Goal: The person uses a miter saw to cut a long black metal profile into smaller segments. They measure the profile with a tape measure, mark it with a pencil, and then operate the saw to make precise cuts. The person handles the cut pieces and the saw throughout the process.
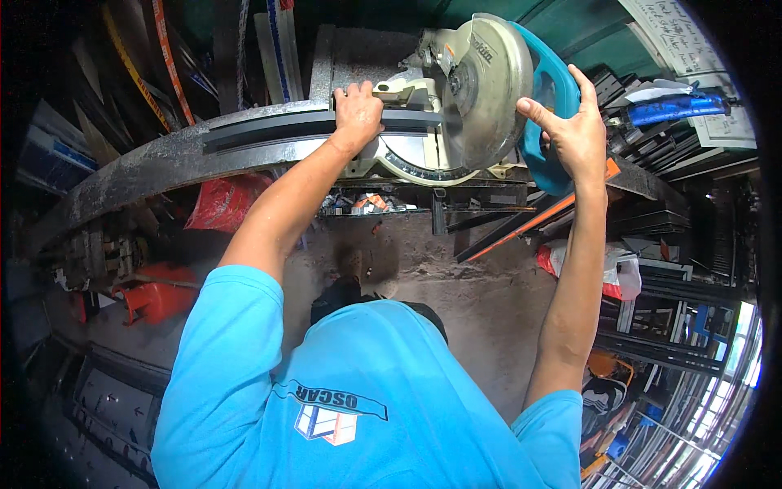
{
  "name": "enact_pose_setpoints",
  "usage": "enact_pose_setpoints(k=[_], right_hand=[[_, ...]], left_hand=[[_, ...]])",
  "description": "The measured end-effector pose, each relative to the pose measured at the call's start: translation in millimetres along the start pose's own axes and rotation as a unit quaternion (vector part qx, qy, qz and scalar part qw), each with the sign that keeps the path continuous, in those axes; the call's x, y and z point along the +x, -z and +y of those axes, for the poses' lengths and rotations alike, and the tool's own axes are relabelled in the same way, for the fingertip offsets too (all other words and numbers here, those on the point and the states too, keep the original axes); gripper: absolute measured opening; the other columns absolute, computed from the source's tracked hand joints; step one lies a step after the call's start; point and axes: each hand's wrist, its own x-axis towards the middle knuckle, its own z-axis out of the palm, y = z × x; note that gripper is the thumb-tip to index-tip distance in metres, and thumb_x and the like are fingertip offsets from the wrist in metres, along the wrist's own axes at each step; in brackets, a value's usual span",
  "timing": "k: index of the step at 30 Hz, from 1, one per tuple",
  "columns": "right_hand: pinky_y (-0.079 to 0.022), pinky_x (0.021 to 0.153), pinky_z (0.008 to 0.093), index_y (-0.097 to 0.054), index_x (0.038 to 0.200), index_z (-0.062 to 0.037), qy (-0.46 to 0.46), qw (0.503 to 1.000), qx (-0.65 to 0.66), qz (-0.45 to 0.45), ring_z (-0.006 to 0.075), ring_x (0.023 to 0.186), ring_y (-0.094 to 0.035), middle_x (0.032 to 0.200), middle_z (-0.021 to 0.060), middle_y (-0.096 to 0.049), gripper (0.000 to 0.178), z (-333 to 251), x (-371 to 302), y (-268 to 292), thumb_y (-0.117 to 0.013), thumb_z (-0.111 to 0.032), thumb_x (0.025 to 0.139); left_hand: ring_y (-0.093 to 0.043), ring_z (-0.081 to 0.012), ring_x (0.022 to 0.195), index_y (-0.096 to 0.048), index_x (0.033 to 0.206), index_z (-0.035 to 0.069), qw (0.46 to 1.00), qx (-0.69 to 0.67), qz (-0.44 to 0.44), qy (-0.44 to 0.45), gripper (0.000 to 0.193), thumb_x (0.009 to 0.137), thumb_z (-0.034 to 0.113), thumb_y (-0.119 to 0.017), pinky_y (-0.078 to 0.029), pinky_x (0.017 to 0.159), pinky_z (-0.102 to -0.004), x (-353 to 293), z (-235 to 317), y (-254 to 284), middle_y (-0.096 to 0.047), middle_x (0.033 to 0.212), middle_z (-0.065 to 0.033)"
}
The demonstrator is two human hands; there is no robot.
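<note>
My left hand lies over a long dark grey metal profile. Its fingers are bent over the far side, pressing the profile on the saw's bed. One end of the profile reaches close to the round blade guard of a mitre saw. On the saw's teal handle is my right hand, its thumb on the left side and index finger on the right. The other right fingers are mostly hidden. The blade is covered by the guard, and the pale turntable sits beneath.
A long metal-topped bench runs left from the saw. Below it are a red bag and an orange-red gas cylinder. An orange-edged dark bar slants under the saw. Stacked profiles and a blue tool lie to the right.
</note>
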Motion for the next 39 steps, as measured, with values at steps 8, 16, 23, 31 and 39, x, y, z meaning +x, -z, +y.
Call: enact_pose_setpoints(k=[8, 16, 23, 31, 39], right_hand=[[-0.055, 0.095, 0.0405, -0.05, 0.147, -0.0055, -0.014, 1.0, 0.011, -0.006, 0.0313, 0.107, -0.072, 0.117, 0.0232, -0.073, 0.112, -3.1, -5.4, -0.4, -0.097, -0.056, 0.058], [-0.052, 0.058, 0.0268, -0.047, 0.15, -0.0073, 0.045, 0.998, -0.037, 0.029, 0.0104, 0.063, -0.062, 0.084, 0.0068, -0.071, 0.106, 5.6, -6.5, -5.7, -0.097, -0.046, 0.065], [-0.052, 0.059, 0.0264, -0.046, 0.15, -0.007, 0.042, 0.999, -0.007, 0.024, 0.0108, 0.063, -0.062, 0.084, 0.0062, -0.071, 0.104, 4.0, -8.9, -5.4, -0.097, -0.044, 0.066], [-0.051, 0.058, 0.0267, -0.046, 0.15, -0.0072, 0.052, 0.998, -0.003, 0.026, 0.0104, 0.064, -0.061, 0.084, 0.0058, -0.07, 0.104, 6.7, -9.7, -6.3, -0.097, -0.043, 0.067], [-0.052, 0.061, 0.0267, -0.046, 0.15, -0.0069, 0.054, 0.998, -0.021, 0.029, 0.0103, 0.066, -0.062, 0.086, 0.006, -0.072, 0.104, 7.8, -10.3, -6.8, -0.097, -0.043, 0.067]], left_hand=[[-0.058, -0.0303, 0.116, -0.082, 0.095, 0.018, 1.0, 0.005, -0.012, 0.007, 0.036, 0.066, 0.036, -0.091, -0.042, 0.096, -0.0519, 1.1, 1.2, 2.8, -0.061, 0.117, -0.0084], [-0.058, -0.031, 0.117, -0.082, 0.095, 0.018, 1.0, 0.007, -0.013, 0.015, 0.036, 0.066, 0.036, -0.091, -0.041, 0.099, -0.0536, 2.6, 3.1, 0.4, -0.061, 0.118, -0.0089], [-0.057, -0.032, 0.118, -0.082, 0.097, 0.015, 1.0, 0.017, -0.019, 0.016, 0.037, 0.068, 0.037, -0.091, -0.041, 0.1, -0.0554, 2.7, 5.2, 2.5, -0.061, 0.12, -0.0096], [-0.057, -0.0322, 0.118, -0.082, 0.097, 0.015, 0.999, 0.01, -0.026, 0.016, 0.037, 0.068, 0.036, -0.091, -0.04, 0.101, -0.0563, 1.9, 4.9, 4.1, -0.061, 0.121, -0.0098], [-0.058, -0.0321, 0.116, -0.081, 0.097, 0.013, 1.0, 0.012, -0.014, 0.015, 0.038, 0.068, 0.036, -0.091, -0.04, 0.101, -0.0565, 0.7, 4.7, 4.6, -0.061, 0.12, -0.0094]])
